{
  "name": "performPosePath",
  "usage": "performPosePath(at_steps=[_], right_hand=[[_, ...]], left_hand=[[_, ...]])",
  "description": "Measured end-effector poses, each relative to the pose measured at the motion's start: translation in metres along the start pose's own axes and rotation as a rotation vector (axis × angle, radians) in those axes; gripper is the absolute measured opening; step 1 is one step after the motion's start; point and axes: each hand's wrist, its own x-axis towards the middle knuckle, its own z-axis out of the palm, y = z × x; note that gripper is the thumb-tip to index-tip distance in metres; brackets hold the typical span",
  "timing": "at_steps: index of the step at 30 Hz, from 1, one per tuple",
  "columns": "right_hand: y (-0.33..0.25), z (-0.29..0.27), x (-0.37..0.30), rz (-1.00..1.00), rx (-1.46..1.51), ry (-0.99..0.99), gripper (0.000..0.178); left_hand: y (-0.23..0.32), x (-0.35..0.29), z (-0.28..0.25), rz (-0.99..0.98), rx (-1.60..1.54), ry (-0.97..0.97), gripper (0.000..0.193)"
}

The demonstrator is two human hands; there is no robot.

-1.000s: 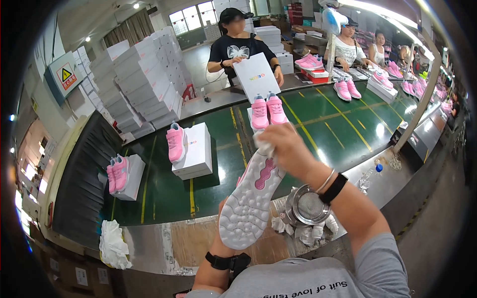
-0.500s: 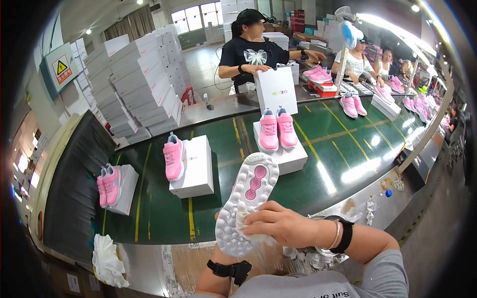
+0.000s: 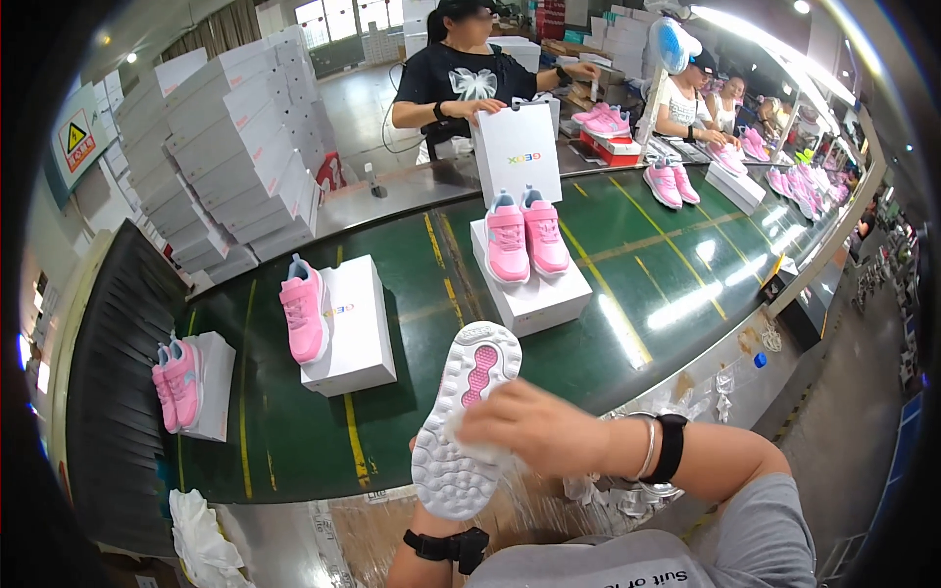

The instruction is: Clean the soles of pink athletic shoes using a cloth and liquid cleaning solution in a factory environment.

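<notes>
A pink shoe [image 3: 453, 475] is held up in front of me, its white knobbly sole facing me with a pink patch along the middle. My left hand [image 3: 414, 445] grips it from behind; the shoe hides most of those fingers. Pressed to the sole is a white cloth [image 3: 478, 449], bunched under the closed fingers of my right hand [image 3: 537, 428], which is slightly blurred. Just beyond, a pair of pink shoes [image 3: 508, 241] rests on a white shoebox [image 3: 541, 309]. Farther left, a single pink shoe [image 3: 305, 312] leans on another white shoebox [image 3: 355, 338].
The green conveyor belt [image 3: 421, 323] carries more pink shoes and boxes. Across it, a person [image 3: 480, 88] holds an upright white box lid [image 3: 518, 155]. Stacked white boxes [image 3: 221, 147] stand at the back left. Crumpled white cloth [image 3: 206, 539] lies near left.
The belt's shoes and boxes appear shifted left in the picture, partly as my view turned. My right hand with the cloth has moved slightly up the sole, and the shoe sits a little lower.
</notes>
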Motion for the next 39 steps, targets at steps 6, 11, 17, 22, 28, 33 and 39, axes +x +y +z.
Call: performPosePath(at_steps=[6, 11, 17, 22, 28, 33, 39], right_hand=[[0.061, -0.026, -0.009, -0.065, -0.441, 0.037, 0.044], [0.087, -0.055, -0.062, 0.403, -0.658, -0.254, 0.033], [0.059, -0.069, -0.031, 0.320, -0.388, 0.123, 0.043], [0.044, -0.037, -0.021, -0.047, -0.445, 0.004, 0.040], [0.075, -0.061, -0.080, 0.254, -0.652, -0.260, 0.028], [0.061, -0.089, -0.105, 0.423, -0.632, -0.051, 0.036], [0.064, -0.107, -0.139, 0.573, -0.651, 0.051, 0.038]], left_hand=[[-0.060, -0.011, 0.026, -0.467, -2.027, -0.267, 0.056], [-0.037, -0.021, 0.018, -0.446, -1.936, -0.193, 0.057], [-0.021, -0.013, 0.014, -0.511, -1.846, -0.179, 0.061], [-0.037, -0.021, 0.031, -0.631, -2.029, -0.225, 0.062], [-0.064, -0.038, 0.038, -0.531, -2.232, -0.304, 0.068], [-0.052, -0.034, 0.031, -0.670, -2.190, -0.230, 0.067], [-0.043, -0.024, 0.035, -0.720, -1.934, -0.150, 0.050]])
